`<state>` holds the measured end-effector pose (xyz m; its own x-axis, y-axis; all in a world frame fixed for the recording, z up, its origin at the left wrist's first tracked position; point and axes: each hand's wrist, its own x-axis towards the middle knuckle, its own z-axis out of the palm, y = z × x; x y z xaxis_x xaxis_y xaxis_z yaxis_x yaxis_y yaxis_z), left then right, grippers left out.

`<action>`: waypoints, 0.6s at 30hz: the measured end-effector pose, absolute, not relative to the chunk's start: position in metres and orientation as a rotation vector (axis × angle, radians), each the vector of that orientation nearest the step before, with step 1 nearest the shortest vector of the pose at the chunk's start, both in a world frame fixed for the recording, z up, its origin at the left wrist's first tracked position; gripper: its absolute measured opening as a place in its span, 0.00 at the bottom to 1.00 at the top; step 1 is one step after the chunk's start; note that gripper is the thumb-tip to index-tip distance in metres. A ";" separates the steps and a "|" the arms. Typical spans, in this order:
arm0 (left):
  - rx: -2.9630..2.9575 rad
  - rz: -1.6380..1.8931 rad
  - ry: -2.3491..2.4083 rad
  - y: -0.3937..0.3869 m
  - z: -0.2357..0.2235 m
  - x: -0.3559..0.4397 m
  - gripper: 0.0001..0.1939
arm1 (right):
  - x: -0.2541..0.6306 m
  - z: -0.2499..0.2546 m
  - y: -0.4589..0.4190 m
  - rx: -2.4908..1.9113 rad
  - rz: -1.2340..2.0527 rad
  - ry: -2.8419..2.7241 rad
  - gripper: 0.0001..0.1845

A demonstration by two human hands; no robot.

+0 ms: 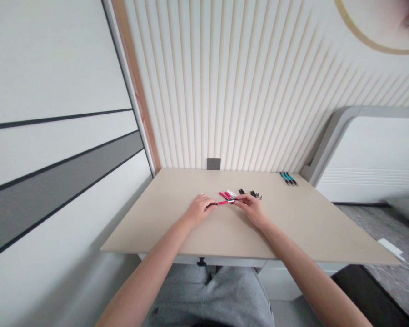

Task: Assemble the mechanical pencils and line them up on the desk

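Note:
Both my hands hold a pink pen (222,203) level above the middle of the table. The fingers of my left hand (200,209) are closed on its dark left end. At the other end, my right hand (251,208) pinches its dark tip part, which the fingers partly hide. Just behind the pen lie several pink pen barrels (222,195) and white pen parts (230,194). Small black parts (242,191) lie behind my right hand, with more black and metallic pieces (255,194) to their right.
Three blue-and-black pens (289,179) lie side by side at the back right of the beige table (150,218). A dark wall socket (213,164) sits just above the back edge. A white cabinet (68,218) stands on the left, a grey-white headboard (368,154) on the right.

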<state>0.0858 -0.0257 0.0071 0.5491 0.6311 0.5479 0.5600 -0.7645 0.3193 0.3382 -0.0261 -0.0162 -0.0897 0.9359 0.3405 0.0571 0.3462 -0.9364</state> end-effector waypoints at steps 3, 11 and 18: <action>2.672 1.023 1.059 -0.025 0.007 0.086 0.11 | 0.338 -0.017 -0.026 -0.961 0.982 -1.443 0.17; 2.682 0.999 1.071 -0.023 0.004 0.085 0.11 | 0.337 -0.015 -0.027 -0.874 0.985 -1.479 0.14; 2.686 1.000 1.067 -0.025 0.006 0.085 0.10 | 0.335 -0.010 -0.030 -0.909 1.039 -1.424 0.17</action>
